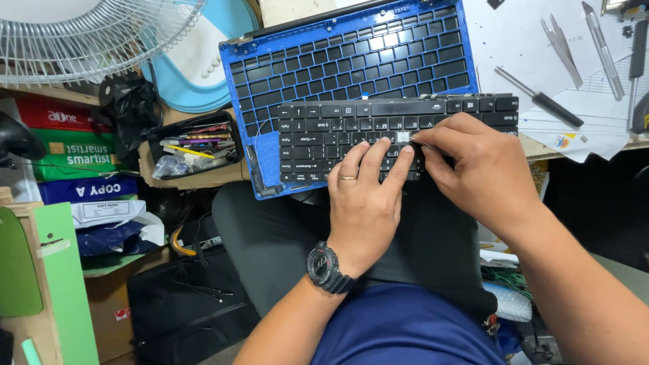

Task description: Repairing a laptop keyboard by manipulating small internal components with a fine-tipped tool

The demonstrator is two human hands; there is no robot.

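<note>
The black keyboard point(378, 135) is laid on the blue laptop case point(351, 74), over the lap. It is pressed flat by the left hand point(365, 196), fingers spread. A thin tool is pinched by the right hand point(473, 169) at a bare key spot point(403, 137); it is best worked slowly.

Matt black plastic keyboard point(351, 132), glossy blue plastic frame point(270, 67), metal tweezers point(560, 40)

- Loose black keyboard point(318, 135): lower right keys hidden under the left hand point(365, 203) and right hand point(480, 169).
- Tool at the right fingertips: too small to identify (thin, metallic).
- White fan point(88, 34): cut off by the top edge.
</note>
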